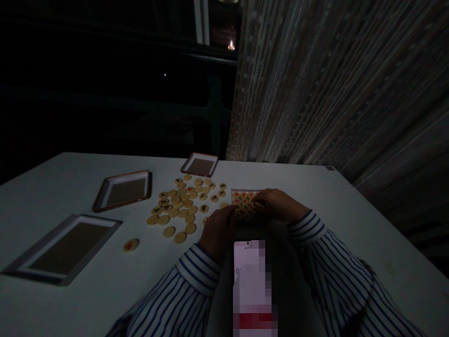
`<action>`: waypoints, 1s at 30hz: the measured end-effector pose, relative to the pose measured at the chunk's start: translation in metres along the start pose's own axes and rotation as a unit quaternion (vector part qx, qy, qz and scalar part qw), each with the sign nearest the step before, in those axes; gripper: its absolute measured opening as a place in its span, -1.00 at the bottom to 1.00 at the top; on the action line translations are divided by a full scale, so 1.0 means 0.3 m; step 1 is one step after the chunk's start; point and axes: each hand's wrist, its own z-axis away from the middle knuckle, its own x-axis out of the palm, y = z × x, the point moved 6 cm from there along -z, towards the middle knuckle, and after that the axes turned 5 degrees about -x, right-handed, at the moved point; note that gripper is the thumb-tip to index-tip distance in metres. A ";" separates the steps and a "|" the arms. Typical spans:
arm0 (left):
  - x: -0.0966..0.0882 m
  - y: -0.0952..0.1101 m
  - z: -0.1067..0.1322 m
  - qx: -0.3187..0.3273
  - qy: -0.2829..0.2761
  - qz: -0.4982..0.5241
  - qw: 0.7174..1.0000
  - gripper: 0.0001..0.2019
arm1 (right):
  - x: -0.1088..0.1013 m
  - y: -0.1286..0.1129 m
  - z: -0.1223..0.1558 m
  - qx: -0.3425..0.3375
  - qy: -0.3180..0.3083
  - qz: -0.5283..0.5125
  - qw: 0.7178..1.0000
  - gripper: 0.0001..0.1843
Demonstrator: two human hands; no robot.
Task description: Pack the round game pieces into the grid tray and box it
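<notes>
A small box [242,190] holds rows of round xiangqi pieces [244,201], some with red characters facing up. At its left side, my left hand [218,229] is closed with its fingertips against the box edge. My right hand [283,206] reaches over the right part of the box, its fingers pinched at a piece among the rows; they hide part of it. To the left lies a loose spread of xiangqi pieces [183,204], some showing black characters and others blank side up. One red-marked piece [131,245] rests apart from them, nearer to me.
A grey-rimmed tray or lid [114,221] lies at the left of the white table [147,290]. Two brown-rimmed trays [150,182] [216,164] stand farther back. A lit phone [250,281] is below my hands. A string curtain [298,93] hangs behind the table; the room is dark.
</notes>
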 end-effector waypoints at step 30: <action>-0.006 0.004 0.000 0.004 0.004 0.001 1.000 -0.73 | -0.014 -0.030 -0.005 -0.008 -0.031 -0.025 0.999 -0.77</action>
